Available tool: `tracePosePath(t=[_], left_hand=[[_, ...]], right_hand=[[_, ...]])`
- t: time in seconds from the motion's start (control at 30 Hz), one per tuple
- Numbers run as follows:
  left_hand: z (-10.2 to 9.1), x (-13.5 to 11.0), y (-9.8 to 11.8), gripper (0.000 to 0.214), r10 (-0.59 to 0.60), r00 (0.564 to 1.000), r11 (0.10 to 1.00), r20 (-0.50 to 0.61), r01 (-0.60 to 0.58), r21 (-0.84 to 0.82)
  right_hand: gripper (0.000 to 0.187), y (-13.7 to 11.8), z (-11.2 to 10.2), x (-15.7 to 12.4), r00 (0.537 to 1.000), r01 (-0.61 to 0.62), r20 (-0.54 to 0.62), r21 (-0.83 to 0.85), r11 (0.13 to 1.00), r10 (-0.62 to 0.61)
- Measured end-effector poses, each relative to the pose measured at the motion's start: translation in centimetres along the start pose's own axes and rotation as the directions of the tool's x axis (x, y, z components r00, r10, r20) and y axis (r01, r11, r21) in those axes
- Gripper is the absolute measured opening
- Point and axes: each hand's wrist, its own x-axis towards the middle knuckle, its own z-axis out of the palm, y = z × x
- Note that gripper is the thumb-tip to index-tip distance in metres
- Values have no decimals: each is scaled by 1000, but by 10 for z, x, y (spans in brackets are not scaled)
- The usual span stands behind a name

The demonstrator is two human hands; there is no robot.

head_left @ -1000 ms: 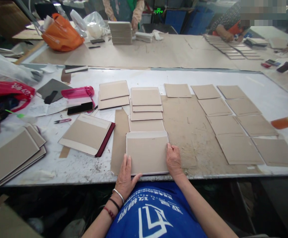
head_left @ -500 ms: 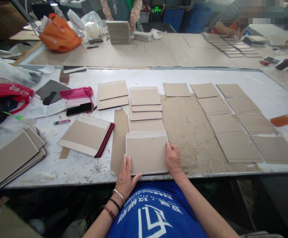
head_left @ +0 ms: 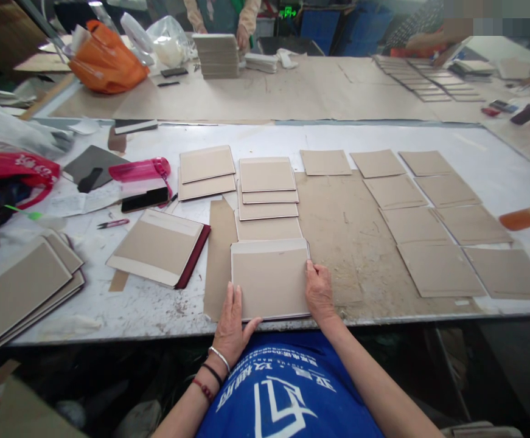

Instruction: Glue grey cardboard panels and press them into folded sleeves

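Note:
A tan cardboard panel with a white border (head_left: 270, 277) lies at the table's near edge, the nearest of a column of overlapping panels (head_left: 268, 193). My left hand (head_left: 230, 326) lies flat with fingers stretched out against the panel's lower left corner. My right hand (head_left: 319, 292) rests flat along its right edge, fingertips near the upper right corner. Neither hand grips anything.
Several plain tan boards (head_left: 433, 240) lie in rows to the right on brown paper (head_left: 342, 237). A maroon-edged cover (head_left: 159, 246), black phone (head_left: 146, 199), pink case (head_left: 141, 169) and board stack (head_left: 18, 292) sit left. Other people work at the far table (head_left: 292, 91).
Both hands stay on the panel; the view has shifted slightly, and nothing on the table has visibly moved.

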Motion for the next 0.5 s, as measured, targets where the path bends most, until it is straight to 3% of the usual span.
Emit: tracePosePath(t=[0.3,0.4,0.5], left_hand=[[0,0,2,82,-25,999,999,24,26,-36],[-8,2,1,75,-69,995,986,66,79,-149],[-25,8,-4,57,-191,970,910,148,232,-343]], right_hand=[[41,-2,-1,1,1000,-1,1,-24,1000,1],[42,-3,-2,2,1000,0,12,-35,999,0],[40,-4,-2,2,1000,-16,21,-23,1000,17]])
